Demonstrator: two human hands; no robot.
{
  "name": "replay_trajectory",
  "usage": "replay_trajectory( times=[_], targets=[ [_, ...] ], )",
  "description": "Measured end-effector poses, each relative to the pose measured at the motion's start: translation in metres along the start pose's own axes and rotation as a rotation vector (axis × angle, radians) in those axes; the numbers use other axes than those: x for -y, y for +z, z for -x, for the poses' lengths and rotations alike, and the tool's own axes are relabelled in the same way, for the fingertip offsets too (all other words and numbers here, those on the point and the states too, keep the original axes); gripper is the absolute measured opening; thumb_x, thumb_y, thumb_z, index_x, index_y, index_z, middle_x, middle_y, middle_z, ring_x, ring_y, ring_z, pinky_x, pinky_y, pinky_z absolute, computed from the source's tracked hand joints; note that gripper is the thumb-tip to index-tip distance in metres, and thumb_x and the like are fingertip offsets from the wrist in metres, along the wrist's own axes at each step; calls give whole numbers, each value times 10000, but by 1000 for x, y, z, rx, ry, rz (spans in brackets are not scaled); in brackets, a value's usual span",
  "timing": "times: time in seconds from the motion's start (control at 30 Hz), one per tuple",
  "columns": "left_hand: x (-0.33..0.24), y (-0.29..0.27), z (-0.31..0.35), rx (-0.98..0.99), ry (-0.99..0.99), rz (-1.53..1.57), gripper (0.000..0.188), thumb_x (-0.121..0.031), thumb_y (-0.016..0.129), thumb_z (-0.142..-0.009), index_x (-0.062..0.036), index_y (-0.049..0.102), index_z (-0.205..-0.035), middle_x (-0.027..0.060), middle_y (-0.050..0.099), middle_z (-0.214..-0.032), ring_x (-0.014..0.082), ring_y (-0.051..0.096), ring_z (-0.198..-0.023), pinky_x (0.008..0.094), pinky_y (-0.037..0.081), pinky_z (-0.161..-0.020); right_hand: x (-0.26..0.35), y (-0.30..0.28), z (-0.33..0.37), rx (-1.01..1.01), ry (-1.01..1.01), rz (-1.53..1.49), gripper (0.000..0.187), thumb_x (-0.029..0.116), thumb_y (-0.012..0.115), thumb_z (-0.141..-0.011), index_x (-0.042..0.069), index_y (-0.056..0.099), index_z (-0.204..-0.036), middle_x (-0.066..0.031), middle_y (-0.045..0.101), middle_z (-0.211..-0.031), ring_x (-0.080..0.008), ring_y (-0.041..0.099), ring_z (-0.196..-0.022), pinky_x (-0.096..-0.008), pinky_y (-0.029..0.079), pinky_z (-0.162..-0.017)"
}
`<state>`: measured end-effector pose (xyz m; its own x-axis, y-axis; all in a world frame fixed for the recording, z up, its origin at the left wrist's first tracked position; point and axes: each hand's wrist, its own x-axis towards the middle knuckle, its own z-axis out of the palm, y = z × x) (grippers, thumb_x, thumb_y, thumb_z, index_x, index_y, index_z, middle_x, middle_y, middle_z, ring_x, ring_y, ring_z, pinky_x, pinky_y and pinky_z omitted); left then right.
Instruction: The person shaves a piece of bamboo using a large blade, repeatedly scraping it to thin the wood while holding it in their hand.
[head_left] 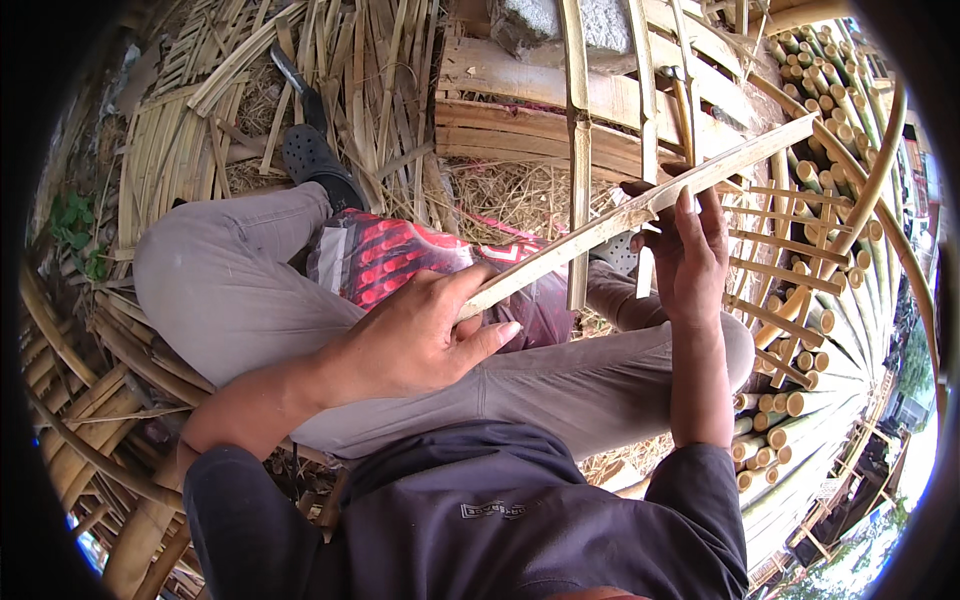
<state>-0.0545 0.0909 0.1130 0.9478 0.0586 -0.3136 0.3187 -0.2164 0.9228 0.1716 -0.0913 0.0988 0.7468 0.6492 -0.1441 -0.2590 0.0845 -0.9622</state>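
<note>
A pale split bamboo strip [570, 247] slants across in front of me, its near end low over my lap and its far end up at the right. My left hand [425, 335] is closed around the near end, thumb pointing right. Farther along, my right hand [690, 250] holds the strip from beneath, with fingers bent against its side near a node. Below the strip, a red and dark printed sack [385, 262] lies over my legs. Two bamboo slats [579, 180] extend from the far side toward me, passing behind the held strip.
A knife with a dark handle [313, 108] lies by my dark clog [318, 165]. A concrete block [560, 28] rests on bamboo planks [530, 85] ahead. Cut bamboo poles [800, 405] are stacked at right, beside a slatted bamboo frame [785, 268]. Loose strips [390, 90] cover the ground far left.
</note>
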Motion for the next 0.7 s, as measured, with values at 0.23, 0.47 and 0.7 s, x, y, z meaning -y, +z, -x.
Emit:
replay_trajectory(
  times=[0.23,0.47,0.7],
  targets=[
    [10,11,2,-234,152,-286,393,-158,724,-899,28,548,-1196,113,591,-698,262,581,-576,394,459,-542,2,-1,-1,84,-64,55,412,263,516,-1050,-21,461,-1343,-202,675,-1126,-271,690,-1064,-353,595,-763],
    [14,15,-2,-148,121,-494,560,-325,681,-932,37,491,-1315,267,644,-1030,440,669,-860,497,555,-740,11,18,-2,-2,-4,133,366,199,586,-1023,7,460,-1307,-192,708,-1072,-250,726,-960,-331,596,-793],
    [-8,-33,-13,-404,331,-438,770,-489,545,-1001,23,291,-1518,316,482,-1420,410,555,-1261,485,449,-1056,23,60,-1,233,-200,277,423,57,608,-991,-24,400,-1351,-223,706,-1086,-276,711,-1028,-379,581,-908]
  ],
)
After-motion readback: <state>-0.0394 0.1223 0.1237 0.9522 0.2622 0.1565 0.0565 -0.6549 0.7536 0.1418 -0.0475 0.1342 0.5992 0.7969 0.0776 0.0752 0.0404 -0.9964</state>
